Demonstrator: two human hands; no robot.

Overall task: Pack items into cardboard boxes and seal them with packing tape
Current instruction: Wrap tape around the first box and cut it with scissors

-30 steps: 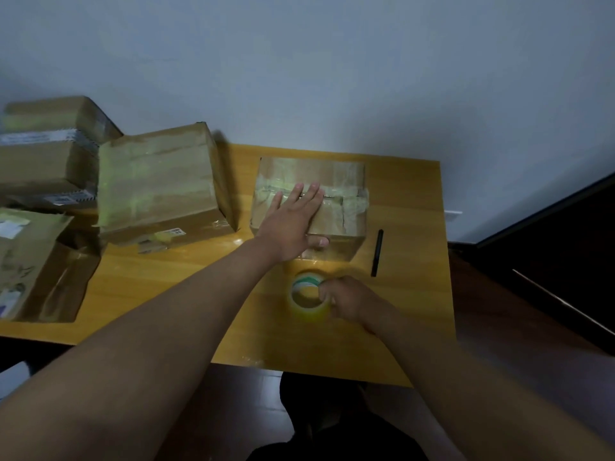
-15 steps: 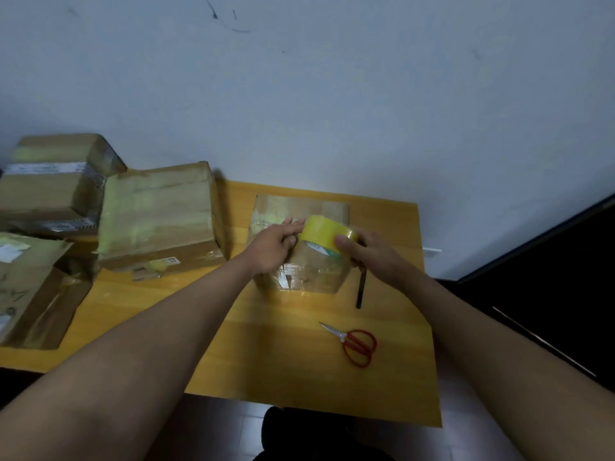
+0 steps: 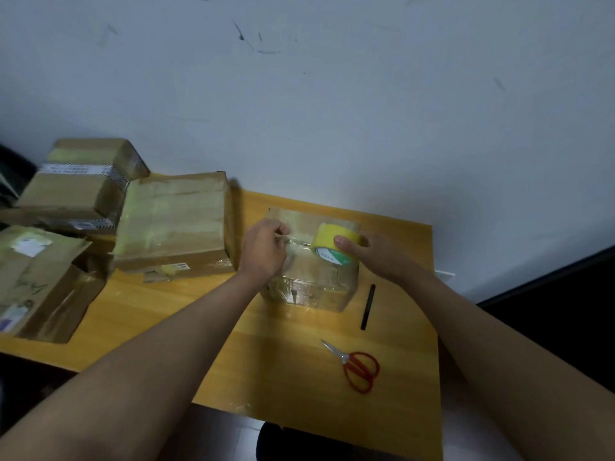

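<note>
A small cardboard box (image 3: 316,287), wrapped in clear tape, stands on the wooden table (image 3: 286,361) near the wall. My right hand (image 3: 376,254) grips a yellow roll of packing tape (image 3: 329,242) above the box's top. My left hand (image 3: 266,251) pinches the free end of the tape, and a short clear strip stretches between the two hands over the box. Part of the box's top is hidden behind my hands.
Red-handled scissors (image 3: 357,366) lie on the table in front of the box. A black pen (image 3: 367,306) lies to its right. A larger taped box (image 3: 176,227) sits to the left, with more boxes (image 3: 80,188) and an open one (image 3: 43,281) beyond.
My right hand picked the tape roll up from the table and carried it over the box. My left hand left the box top, took the tape end and has drawn it leftward.
</note>
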